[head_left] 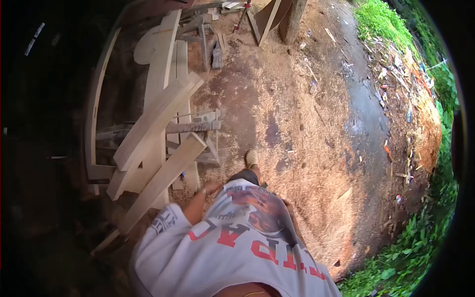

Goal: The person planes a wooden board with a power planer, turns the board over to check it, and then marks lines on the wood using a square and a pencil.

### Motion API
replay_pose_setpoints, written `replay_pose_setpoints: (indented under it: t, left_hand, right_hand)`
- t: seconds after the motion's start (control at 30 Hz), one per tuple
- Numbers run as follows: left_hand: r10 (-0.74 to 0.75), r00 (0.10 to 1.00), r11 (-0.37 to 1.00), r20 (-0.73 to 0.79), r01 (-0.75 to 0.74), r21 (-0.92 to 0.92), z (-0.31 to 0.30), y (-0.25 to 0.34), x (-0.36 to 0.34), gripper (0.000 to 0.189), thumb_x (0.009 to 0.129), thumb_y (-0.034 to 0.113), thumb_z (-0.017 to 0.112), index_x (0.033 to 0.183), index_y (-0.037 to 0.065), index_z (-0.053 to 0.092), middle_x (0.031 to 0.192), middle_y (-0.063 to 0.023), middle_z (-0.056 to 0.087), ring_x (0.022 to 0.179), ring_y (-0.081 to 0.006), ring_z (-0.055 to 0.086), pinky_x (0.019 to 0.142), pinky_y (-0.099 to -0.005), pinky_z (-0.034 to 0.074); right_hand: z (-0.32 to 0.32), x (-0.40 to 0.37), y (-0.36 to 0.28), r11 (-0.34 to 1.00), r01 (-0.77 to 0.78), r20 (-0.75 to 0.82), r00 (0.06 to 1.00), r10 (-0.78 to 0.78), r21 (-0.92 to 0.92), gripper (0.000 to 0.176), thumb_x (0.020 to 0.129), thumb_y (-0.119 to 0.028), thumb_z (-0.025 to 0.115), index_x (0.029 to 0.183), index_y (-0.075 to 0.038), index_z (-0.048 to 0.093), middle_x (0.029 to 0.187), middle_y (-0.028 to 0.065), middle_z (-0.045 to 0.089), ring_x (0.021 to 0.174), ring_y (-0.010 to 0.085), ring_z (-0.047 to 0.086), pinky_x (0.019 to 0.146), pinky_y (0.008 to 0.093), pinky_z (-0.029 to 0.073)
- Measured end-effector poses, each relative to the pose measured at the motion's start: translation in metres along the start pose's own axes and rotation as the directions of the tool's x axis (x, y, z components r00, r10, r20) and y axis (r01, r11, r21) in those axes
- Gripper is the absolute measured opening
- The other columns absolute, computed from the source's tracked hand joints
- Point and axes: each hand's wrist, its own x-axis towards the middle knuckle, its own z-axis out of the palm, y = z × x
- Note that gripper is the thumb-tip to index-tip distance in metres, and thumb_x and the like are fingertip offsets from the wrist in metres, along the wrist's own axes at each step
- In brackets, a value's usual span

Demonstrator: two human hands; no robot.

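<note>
My left hand [212,186] hangs low at my left side, small and smeared. Its fingers do not show clearly, and nothing can be made out in it. Nearest to it is the end of a pale wooden board [166,180], which slants over a trestle; a gap seems to lie between them. On my other side, a bit of my right hand or wrist [289,206] shows past the edge of my printed shirt [247,218]. The shirt hides most of it, so its fingers cannot be seen.
Thick boards [156,121] lie stacked across a wooden trestle [195,127] on my left. Wood shavings [311,163] cover the ground ahead. A post [294,22] stands at the far end with panels leaning by it. Scraps and litter [408,114] line the right bank beside green plants [410,267].
</note>
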Motion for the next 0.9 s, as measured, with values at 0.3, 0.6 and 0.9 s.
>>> replay_pose_setpoints:
  t: [0.3,0.6,0.9]
  left_hand:
    - [0.381,0.888,0.805,-0.256,-0.455,-0.382,-0.148,0.364,0.272,0.031,0.100,0.025,0.066,0.121,0.002,0.068,0.111,-0.0145,0.075,0.100,-0.0210,0.071,0.088,-0.0326,0.054]
    - [-0.102,0.830,0.955,-0.549,-0.072,-0.288,-0.264,0.311,0.341,0.027,0.099,0.025,0.065,0.111,0.000,0.070,0.102,-0.0141,0.075,0.098,-0.0198,0.073,0.082,-0.0346,0.055]
    - [-0.440,0.431,0.802,-0.788,-0.207,-0.561,-0.343,0.335,0.438,0.027,0.099,0.027,0.058,0.098,0.003,0.069,0.084,-0.0128,0.068,0.082,-0.0233,0.069,0.075,-0.0392,0.054]
  right_hand:
    - [0.049,0.165,-0.376,0.996,-0.024,-0.128,0.992,0.013,-0.082,0.035,0.099,-0.029,0.071,0.125,-0.005,0.070,0.106,0.0051,0.074,0.079,0.0145,0.068,0.061,0.0308,0.054]
    - [0.039,0.479,-0.522,0.631,0.120,0.147,0.989,-0.009,-0.766,0.055,0.099,-0.050,0.066,0.116,0.002,0.073,0.106,0.0141,0.077,0.090,0.0253,0.071,0.083,0.0348,0.056]
    - [0.186,0.715,-0.861,0.682,-0.006,0.231,0.939,0.255,-0.731,0.052,0.094,-0.058,0.071,0.110,-0.008,0.069,0.082,0.0044,0.067,0.058,0.0146,0.060,0.050,0.0320,0.048]
